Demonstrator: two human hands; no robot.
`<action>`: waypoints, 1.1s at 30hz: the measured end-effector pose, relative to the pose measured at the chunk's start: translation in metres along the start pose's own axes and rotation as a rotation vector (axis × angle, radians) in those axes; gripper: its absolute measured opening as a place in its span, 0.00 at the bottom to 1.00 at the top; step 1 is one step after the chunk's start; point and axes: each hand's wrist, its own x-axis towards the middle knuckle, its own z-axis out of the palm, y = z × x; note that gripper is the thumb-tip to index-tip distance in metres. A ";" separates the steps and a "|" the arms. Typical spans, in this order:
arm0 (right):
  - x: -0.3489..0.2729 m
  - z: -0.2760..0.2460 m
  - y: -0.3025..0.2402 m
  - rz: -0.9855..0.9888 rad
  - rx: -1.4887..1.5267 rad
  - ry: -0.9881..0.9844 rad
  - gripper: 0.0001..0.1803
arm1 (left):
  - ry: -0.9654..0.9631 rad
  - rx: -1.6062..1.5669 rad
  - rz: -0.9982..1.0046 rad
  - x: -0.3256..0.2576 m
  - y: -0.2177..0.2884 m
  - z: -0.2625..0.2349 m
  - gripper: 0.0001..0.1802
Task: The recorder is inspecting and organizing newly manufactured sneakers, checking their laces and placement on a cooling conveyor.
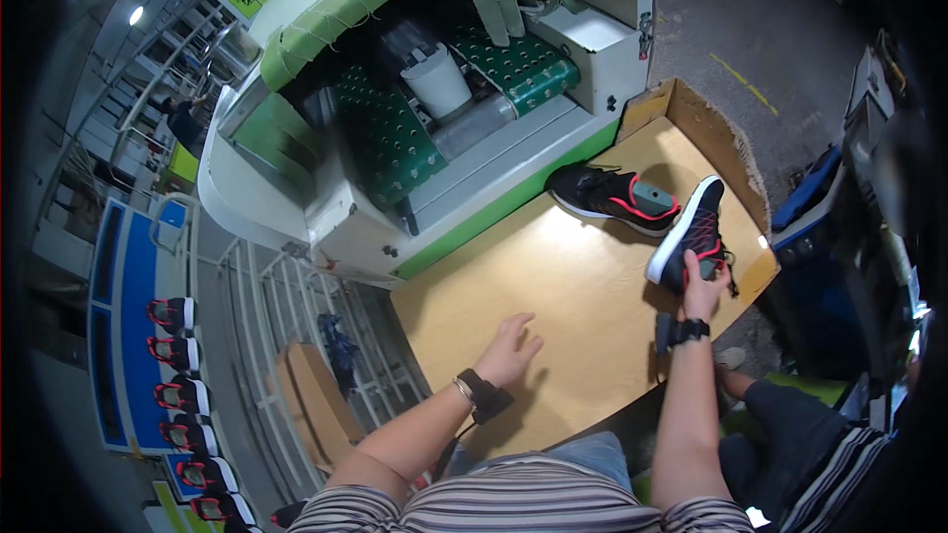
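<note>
Two black sneakers with white soles and red trim are at the right part of a wooden tabletop [474, 306]. My right hand [704, 293] is closed on the nearer sneaker [688, 232], gripping it around its opening, with the shoe tilted and its white sole toward the left. Just behind it the other sneaker [612, 197] lies on the table, a grey-green insert showing in its opening. My left hand [511, 350] hovers over the left part of the tabletop, fingers apart, with nothing in it. Dark bands are on both wrists.
Beyond the table stands a white and green machine [425, 138] with perforated green conveyor belts [533, 69] and hanging green flaps. A cardboard edge [716, 138] borders the table's right side. Several sneakers [183, 395] line a blue rack at left. A person in stripes [810, 444] sits close at right.
</note>
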 end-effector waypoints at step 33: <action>-0.189 -0.030 -0.039 -0.584 -1.304 -0.908 0.50 | 0.326 -0.342 0.053 -0.087 -0.052 0.012 0.55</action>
